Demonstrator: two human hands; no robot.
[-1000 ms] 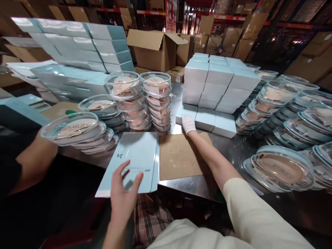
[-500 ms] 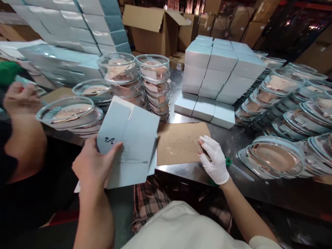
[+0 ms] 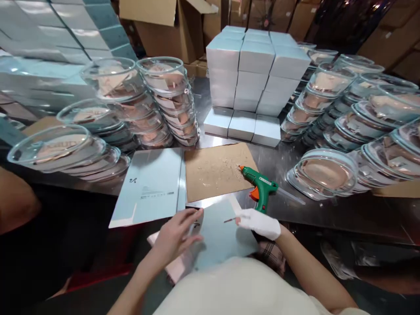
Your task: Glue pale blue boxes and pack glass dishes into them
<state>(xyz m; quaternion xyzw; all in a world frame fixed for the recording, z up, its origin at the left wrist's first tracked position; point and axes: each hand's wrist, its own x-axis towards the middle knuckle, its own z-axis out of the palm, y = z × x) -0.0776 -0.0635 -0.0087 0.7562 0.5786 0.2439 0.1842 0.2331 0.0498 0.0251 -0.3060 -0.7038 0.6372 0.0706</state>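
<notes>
Head view is showing both hands working a flat pale-blue carton blank held low at the near edge of the steel table, partly over the lap. The bare left hand is pressing its spread fingers on the blank's left side, not closed around anything. The gloved right hand is gripping the blank's right edge, thumb and fingers pinched on the card; how tightly cannot be told.

A second blank is lying flat on the table just beyond, touching a brown cardboard sheet speckled with residue. A green glue gun is resting on that sheet's right corner, nozzle pointing away, near the right hand.

For a clean fold, the left palm should be holding the panel flat while the right hand is bending along the scored line, not across it. The blank is probably flexing easily, so support close to the crease is advisable. Stacked clear dishes and finished boxes are standing well apart.
</notes>
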